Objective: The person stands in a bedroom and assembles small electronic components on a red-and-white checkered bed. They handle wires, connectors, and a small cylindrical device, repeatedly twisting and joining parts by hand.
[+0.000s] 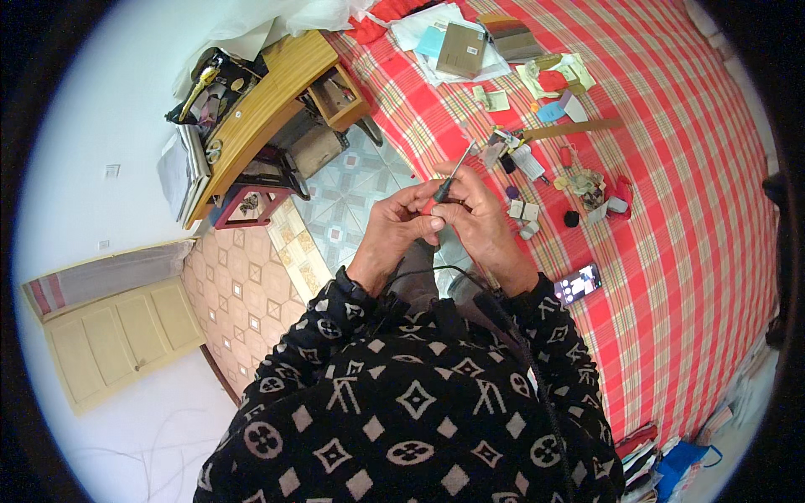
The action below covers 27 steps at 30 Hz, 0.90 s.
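The screwdriver (442, 189) hangs in the air at the left edge of the checked bedspread (671, 277), its shaft slanting up toward the clutter there. The left hand (398, 229) pinches its red-and-dark handle between thumb and fingers, and the right hand (482, 220) closes on the same handle from the other side. Whether anything small is tucked between the fingertips I cannot tell, since the thumbs cover that spot.

The likeliest trouble is a slip: the hold is made with the fingertips rather than the palms, so a loosened pinch could drop the tool onto the tiled floor (335, 220) to the left of the bedspread. The bare shaft also runs close to the right hand's fingers, and a sudden twist or push could jab them. A black cable (444, 267), loosely looped below the hands near the bedspread's edge, might snag a wrist. Anything tiny let go over the bedspread could vanish among the white blocks (524, 210) and scraps lying on it.
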Motion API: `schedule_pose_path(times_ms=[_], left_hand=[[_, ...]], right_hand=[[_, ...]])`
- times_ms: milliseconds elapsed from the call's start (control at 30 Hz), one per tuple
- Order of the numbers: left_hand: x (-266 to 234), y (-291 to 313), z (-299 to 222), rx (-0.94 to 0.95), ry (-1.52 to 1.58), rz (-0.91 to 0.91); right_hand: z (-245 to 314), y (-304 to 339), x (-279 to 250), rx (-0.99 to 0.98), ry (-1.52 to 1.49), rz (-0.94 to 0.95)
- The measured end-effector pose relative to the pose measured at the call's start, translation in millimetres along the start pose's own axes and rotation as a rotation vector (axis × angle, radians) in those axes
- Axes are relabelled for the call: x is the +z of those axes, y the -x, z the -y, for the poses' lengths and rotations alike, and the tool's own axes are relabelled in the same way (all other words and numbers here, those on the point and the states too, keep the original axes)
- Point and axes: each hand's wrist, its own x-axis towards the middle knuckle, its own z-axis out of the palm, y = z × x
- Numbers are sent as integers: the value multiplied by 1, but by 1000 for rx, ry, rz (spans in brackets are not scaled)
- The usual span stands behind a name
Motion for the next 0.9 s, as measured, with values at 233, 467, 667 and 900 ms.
schedule_pose_path(times_ms=[233, 467, 667, 900], left_hand=[[-19, 11, -9, 28, 48, -10], [-36, 15, -18, -38, 48, 7], [-40, 11, -25, -98, 75, 96], [-51, -4, -35, -182, 2, 165]], right_hand=[[4, -13, 14, -3, -1, 84], [3, -29, 12, -140, 156, -76], [9, -39, 12, -124, 107, -225], [12, -58, 8, -53, 133, -269]])
